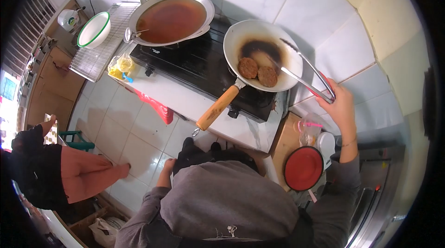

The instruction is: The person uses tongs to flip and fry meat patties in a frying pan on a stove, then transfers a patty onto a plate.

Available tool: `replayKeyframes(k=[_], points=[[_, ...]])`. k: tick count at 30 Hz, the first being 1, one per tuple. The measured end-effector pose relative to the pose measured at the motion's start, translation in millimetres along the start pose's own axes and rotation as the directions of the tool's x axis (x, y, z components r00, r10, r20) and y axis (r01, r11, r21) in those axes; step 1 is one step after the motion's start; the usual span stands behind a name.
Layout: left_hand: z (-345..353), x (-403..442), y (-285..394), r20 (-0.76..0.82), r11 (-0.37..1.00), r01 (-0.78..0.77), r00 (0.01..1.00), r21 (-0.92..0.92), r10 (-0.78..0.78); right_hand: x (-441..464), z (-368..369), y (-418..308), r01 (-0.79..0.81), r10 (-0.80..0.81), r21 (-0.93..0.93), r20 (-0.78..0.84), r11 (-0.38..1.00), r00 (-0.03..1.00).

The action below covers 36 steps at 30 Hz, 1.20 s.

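My right hand [340, 104] is closed around the red-gripped end of metal tongs [303, 81]. The arms of the tongs are apart, reaching into a white frying pan [292, 55]. One tip is close to a browned round patty [267, 76]; whether it touches cannot be made out. A second patty [247, 68] lies beside it, and dark scorched residue marks the pan's bottom. The pan's wooden handle [218, 107] points toward me, with no hand on it. My left hand [168, 166] hangs low at my side, away from the stove, its fingers mostly hidden.
A wide metal wok [209, 9] of reddish-brown liquid sits on the black stove [185, 69]'s left side. Left of it are a wire rack [85, 62] and a green-rimmed bowl [95, 30]. A red round lid [303, 168] lies at right. Another person [88, 171] is at left.
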<state>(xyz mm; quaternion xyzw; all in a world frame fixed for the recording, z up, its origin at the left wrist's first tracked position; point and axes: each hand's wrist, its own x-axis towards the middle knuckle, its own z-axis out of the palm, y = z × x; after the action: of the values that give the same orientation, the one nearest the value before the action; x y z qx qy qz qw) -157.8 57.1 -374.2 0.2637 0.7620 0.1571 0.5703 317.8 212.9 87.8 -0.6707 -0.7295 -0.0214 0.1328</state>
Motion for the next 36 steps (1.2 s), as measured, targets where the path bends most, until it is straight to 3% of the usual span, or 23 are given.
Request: replayKeyframes(k=[2,4,6,8,11,14,16,17,20,23,26,28,29,32,35,36], points=[[-2,21,-13,0.033,0.972,-0.096,0.995,0.215,0.091,-9,0,-4,-0.185,0.178,0.235,0.053,0.954,0.983],[-4,20,-8,0.066,0.903,-0.181,0.983,0.39,0.169,-24,22,16,-0.239,0.258,0.512,0.035,0.825,0.965],[-7,-22,45,0.093,0.814,-0.249,0.967,0.525,0.236,-40,40,24,-0.263,0.304,0.747,0.085,0.611,0.949],[-7,-21,52,0.225,0.78,-0.331,0.942,0.53,0.247,-57,52,19,-0.285,0.303,0.903,0.187,0.323,0.935],[5,-94,145,0.404,0.688,-0.476,0.871,0.548,0.28,-73,65,9,-0.324,0.129,0.895,0.376,-0.305,0.917],[27,-127,190,0.557,0.607,-0.646,0.745,0.463,0.367,-84,91,-1,-0.302,-0.038,0.814,0.328,-0.497,0.944],[48,-145,214,0.646,0.579,-0.735,0.639,0.353,0.418,-92,103,-8,-0.267,-0.057,0.852,0.272,-0.45,0.961],[58,-149,221,0.666,0.567,-0.769,0.59,0.294,0.456,-95,114,-13,-0.189,0.005,0.843,0.222,-0.503,0.975],[80,-138,220,0.725,0.618,-0.761,0.537,0.197,0.431,-99,120,-23,-0.202,-0.095,0.79,0.181,-0.579,0.979],[97,-93,193,0.773,0.838,-0.524,0.592,0.154,0.227,-97,114,-29,-0.313,-0.191,0.702,0.248,-0.639,0.95],[108,-54,158,0.703,0.991,-0.122,0.71,0.061,0.044,-99,118,-30,-0.331,-0.206,0.703,0.259,-0.63,0.944],[111,-34,132,0.675,0.995,-0.103,0.735,0.015,0.066,-100,121,-30,-0.296,-0.163,0.723,0.25,-0.624,0.954],[111,-25,118,0.659,0.996,-0.093,0.748,-0.009,0.076,-98,124,-28,-0.266,-0.161,0.807,0.212,-0.528,0.964],[107,1,89,0.599,0.984,-0.161,0.796,0.08,0.082,-97,119,-31,-0.235,-0.135,0.842,0.193,-0.485,0.972],[100,-18,98,0.517,0.975,0.075,0.855,-0.207,0.045,-95,111,-34,-0.273,-0.091,0.855,0.26,-0.441,0.961],[100,-20,97,0.518,0.976,0.067,0.854,-0.209,0.052,-95,109,-34,-0.283,-0.074,0.854,0.28,-0.437,0.957]])
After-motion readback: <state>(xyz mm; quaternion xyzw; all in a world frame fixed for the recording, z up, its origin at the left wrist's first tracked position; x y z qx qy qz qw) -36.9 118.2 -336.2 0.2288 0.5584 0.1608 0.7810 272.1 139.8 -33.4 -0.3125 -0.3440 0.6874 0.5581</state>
